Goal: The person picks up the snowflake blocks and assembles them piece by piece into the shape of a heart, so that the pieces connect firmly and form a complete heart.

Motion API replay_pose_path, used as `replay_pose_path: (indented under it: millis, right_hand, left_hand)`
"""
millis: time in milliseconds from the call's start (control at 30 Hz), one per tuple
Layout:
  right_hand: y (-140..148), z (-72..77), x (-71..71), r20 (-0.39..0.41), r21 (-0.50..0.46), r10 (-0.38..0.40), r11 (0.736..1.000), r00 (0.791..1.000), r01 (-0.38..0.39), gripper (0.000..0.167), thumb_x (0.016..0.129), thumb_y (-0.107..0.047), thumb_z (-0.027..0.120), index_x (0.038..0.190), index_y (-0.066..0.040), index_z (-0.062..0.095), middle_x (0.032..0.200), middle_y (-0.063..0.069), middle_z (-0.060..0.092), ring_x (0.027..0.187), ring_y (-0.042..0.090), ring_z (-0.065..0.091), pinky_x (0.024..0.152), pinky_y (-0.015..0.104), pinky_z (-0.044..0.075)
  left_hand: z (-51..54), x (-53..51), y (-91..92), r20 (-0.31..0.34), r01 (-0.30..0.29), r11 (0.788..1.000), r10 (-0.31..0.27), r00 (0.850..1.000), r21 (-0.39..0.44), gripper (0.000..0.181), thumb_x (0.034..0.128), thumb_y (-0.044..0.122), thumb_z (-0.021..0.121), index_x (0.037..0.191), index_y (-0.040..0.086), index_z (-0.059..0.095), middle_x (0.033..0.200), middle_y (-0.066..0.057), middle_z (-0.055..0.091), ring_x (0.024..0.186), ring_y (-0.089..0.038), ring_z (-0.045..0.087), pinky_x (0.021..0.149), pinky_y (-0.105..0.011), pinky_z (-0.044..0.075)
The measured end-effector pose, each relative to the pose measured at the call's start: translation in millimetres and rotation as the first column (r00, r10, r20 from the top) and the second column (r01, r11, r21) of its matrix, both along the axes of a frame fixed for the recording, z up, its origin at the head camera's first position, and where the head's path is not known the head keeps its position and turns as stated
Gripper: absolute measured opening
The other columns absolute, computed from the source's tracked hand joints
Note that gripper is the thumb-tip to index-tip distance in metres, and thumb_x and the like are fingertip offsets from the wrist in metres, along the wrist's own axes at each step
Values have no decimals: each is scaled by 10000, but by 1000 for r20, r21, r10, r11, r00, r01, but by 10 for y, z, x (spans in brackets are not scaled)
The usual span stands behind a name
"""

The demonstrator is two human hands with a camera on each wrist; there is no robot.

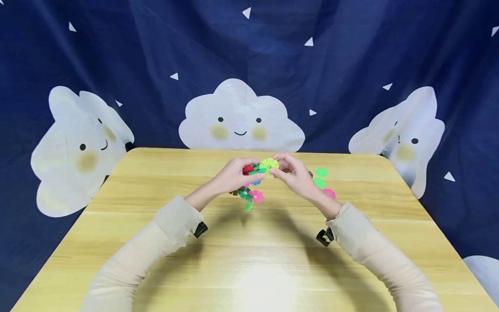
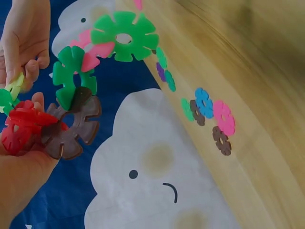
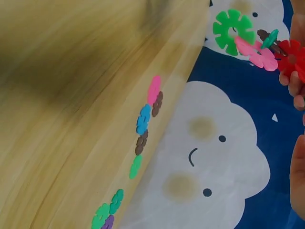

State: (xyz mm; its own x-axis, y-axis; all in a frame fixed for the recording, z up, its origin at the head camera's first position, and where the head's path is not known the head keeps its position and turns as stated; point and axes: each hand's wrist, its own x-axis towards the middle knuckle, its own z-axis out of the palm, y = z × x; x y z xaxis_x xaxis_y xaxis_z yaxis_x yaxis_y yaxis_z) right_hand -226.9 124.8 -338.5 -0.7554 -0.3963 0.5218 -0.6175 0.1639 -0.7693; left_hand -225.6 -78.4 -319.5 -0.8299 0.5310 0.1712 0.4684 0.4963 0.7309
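My left hand (image 1: 235,175) grips a chain of slotted plastic flower discs by its red disc (image 2: 31,119). From there the chain runs through a brown disc (image 2: 86,126), a dark green disc (image 2: 62,78) and a pink disc (image 3: 259,56) to a light green disc (image 2: 136,36) at its free end. Above the table, my right hand (image 1: 298,177) pinches a yellow-green disc (image 1: 269,164) between thumb and fingers. That disc meets a green one beside the left fingertips; whether their slots are joined cannot be made out.
Loose flower discs lie on the wooden table (image 1: 265,242) near its far edge, among them a blue disc (image 2: 204,102), a pink disc (image 3: 154,89) and a purple disc (image 3: 108,222). Behind the table hangs a dark blue curtain (image 1: 218,43) with cloud prints.
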Motion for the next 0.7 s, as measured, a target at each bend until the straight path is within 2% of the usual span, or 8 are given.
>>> replay_pose_path:
  millis: [100,167,233,333,400,500,633,700]
  right_hand:
    - [18,6,12,-13,-20,-13,1000,1000,13,258,821,92,591,1071,98,527,663,177,568,589,53,525,541,193,416]
    - [16,7,17,-29,-34,-26,999,999,25,258,823,97,586,1073,104,521,654,180,567,590,49,527,530,188,414]
    - [13,5,24,-47,-37,-45,998,998,44,273,821,102,586,1082,104,510,650,179,570,583,43,521,516,184,406]
    - [0,-5,27,-55,-30,-75,997,996,74,320,817,100,592,1117,95,482,651,180,582,572,40,518,507,180,399]
    - [-13,-3,33,-47,-25,-84,996,995,83,362,817,94,597,1150,88,456,657,187,588,570,38,523,506,180,404]
    - [-31,6,39,-31,-26,-88,996,996,87,416,813,87,606,1188,80,424,663,203,594,565,38,529,505,184,406]
    - [-25,6,32,-18,-31,-78,996,997,78,438,813,86,606,1206,85,412,668,224,593,563,58,541,513,187,424]
    - [11,0,10,-3,-35,-71,997,997,71,411,828,85,588,1205,99,424,686,234,598,573,85,557,542,198,457]
  left_hand:
    - [-20,-17,4,17,26,999,-27,999,22,392,886,250,597,1211,34,559,767,-68,614,570,-146,473,585,-245,429]
    - [-31,-30,4,59,39,998,-42,997,48,391,914,245,552,1237,24,539,862,-100,642,657,-170,537,656,-259,464]
    - [-35,-45,14,110,23,996,-32,993,83,400,938,253,509,1266,24,516,1033,-108,642,824,-189,595,767,-282,487]
    - [-21,-64,50,171,-16,986,-13,985,165,371,948,246,491,1248,31,529,1155,-121,604,991,-207,589,843,-308,482]
    - [0,-66,92,185,-37,974,-5,983,224,331,937,214,515,1207,28,557,1131,-128,614,976,-220,598,809,-303,494]
    - [31,-49,159,182,-53,955,-1,983,290,249,914,145,552,1113,5,602,1030,-151,637,830,-192,603,693,-257,490]
    - [37,-29,214,168,-91,944,39,985,318,184,898,96,566,1034,-10,630,941,-166,646,677,-125,526,600,-218,430]
    - [29,-33,220,162,-117,942,68,984,315,177,895,92,570,1029,-4,634,940,-162,653,669,-107,521,602,-215,428]
